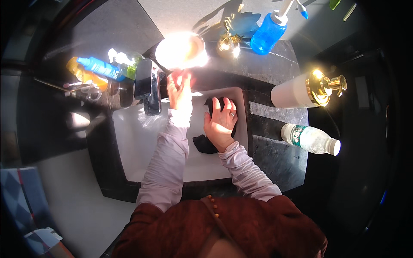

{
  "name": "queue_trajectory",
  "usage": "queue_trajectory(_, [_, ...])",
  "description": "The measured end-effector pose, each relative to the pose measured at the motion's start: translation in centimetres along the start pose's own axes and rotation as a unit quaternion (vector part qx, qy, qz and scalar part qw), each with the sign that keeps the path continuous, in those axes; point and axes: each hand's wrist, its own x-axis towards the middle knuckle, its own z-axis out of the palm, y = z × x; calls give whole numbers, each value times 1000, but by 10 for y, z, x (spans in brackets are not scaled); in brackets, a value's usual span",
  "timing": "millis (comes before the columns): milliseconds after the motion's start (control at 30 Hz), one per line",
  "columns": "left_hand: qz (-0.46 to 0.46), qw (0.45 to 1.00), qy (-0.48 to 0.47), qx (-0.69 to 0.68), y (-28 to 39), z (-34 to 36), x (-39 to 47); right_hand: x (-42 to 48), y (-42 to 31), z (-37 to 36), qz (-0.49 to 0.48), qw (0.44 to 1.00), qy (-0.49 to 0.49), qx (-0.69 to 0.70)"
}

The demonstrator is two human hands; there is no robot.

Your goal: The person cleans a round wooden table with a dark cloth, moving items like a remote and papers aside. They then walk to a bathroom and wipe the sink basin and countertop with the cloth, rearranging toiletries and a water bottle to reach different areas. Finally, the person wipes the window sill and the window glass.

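Note:
A white rectangular sink basin (151, 161) lies before me. In its right part my right hand (221, 124), with a ring on one finger, curls over a black cloth (205, 144) and presses it near the right wall. Part of the cloth is hidden under the palm. My left hand (179, 88) reaches over the basin's back edge to a round white dish (179, 48). Its fingertips are at the near rim, where strong glare hides whether they grip anything. The black faucet (148, 87) stands just left of that hand.
Blue and orange bottles (101, 68) crowd the counter's back left. A gold ornament (228, 46) and a blue bottle (267, 34) stand at the back. On the right are a gold-topped pump bottle (293, 92) and a clear plastic bottle (311, 139).

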Motion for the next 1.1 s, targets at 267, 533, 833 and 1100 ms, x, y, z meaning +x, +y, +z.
queue_trajectory(267, [-21, 949, -101, 299, -19, -47, -82, 0, 41, 17, 136, 946, -202, 215])
queue_trajectory(533, [180, 892, -256, 326, 47, 26, -134, -62, 22, -130, 167, 876, -14, 452])
queue_trajectory(833, [268, 847, -299, 348, 0, 173, -129, -98, 47, -174, 114, 956, 233, 135])
queue_trajectory(1100, [314, 885, -312, 143, -42, 179, -90, -67, 68, -86, 11, 997, 13, -76])
